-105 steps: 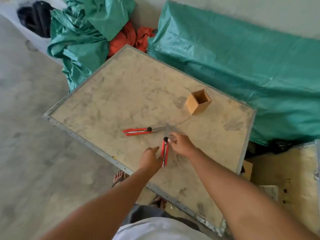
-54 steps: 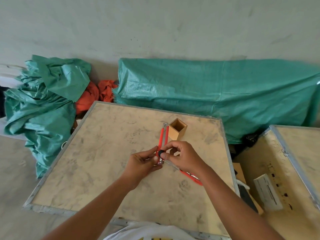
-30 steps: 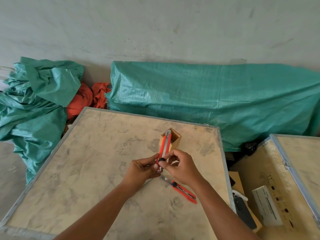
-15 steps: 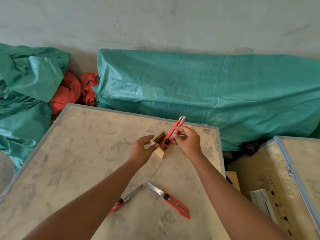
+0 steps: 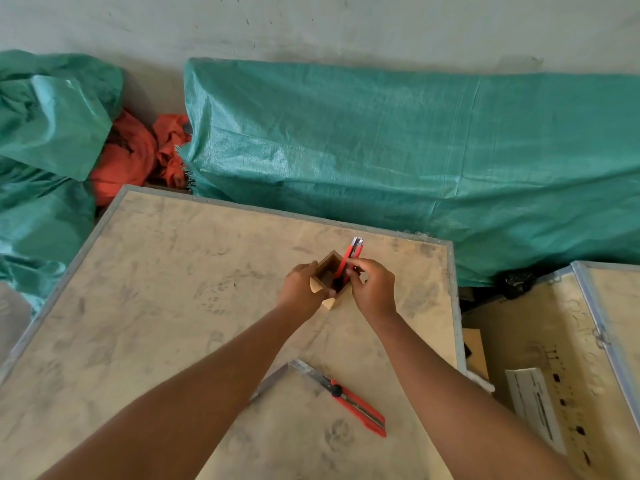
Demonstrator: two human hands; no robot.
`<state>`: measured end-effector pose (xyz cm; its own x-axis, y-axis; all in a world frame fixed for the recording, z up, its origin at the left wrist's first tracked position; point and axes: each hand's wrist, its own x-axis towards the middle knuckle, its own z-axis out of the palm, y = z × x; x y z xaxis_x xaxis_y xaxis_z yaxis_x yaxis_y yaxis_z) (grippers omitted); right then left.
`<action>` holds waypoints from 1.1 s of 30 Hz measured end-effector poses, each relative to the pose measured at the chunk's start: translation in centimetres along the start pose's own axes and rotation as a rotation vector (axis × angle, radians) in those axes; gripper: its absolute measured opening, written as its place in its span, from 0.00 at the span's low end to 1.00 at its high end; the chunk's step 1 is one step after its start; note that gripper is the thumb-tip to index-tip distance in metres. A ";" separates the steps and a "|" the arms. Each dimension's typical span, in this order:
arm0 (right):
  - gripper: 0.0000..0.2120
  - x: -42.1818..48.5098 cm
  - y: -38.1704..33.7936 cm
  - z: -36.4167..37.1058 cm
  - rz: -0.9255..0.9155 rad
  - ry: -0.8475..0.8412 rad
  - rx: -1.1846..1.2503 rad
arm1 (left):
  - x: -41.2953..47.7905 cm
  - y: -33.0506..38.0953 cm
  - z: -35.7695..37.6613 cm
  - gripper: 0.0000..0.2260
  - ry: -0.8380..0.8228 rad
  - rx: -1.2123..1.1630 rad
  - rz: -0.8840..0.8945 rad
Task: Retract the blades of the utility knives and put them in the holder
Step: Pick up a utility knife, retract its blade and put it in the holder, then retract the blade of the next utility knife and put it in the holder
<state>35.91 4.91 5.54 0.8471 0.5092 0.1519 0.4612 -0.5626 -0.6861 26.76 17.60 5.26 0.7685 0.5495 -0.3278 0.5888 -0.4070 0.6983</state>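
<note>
Right grip [image 5: 372, 289] hides knife [image 5: 352, 255] base inside holder [image 5: 329, 270].

1 knife [image 5: 353, 255] stands in the holder [image 5: 327, 271]; another [image 5: 349, 401] lies nearer on the table [image 5: 166, 271].

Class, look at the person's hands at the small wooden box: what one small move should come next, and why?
Probably the right hand should let go of the red utility knife: its lower end is already inside the small square wooden holder, which the left hand steadies. Another red knife with its blade out lies on the board.
</note>
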 end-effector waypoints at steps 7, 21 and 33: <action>0.14 -1.3 -0.9 -0.3 0.016 0.031 0.002 | -1.5 -0.5 -1.1 0.35 0.013 -0.065 0.011; 0.11 -15.9 -7.7 3.9 0.330 -0.227 0.224 | -15.0 -14.0 -6.8 0.23 -0.008 -0.084 -0.141; 0.23 -24.5 -11.3 12.8 0.610 -0.509 0.169 | -21.9 -23.2 -6.3 0.19 -0.145 0.273 -0.097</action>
<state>6.57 7.14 0.44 0.6939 0.4009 -0.5982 -0.1237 -0.7520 -0.6475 -5.32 19.60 0.21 0.7217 0.4935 -0.4855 0.6913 -0.5496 0.4690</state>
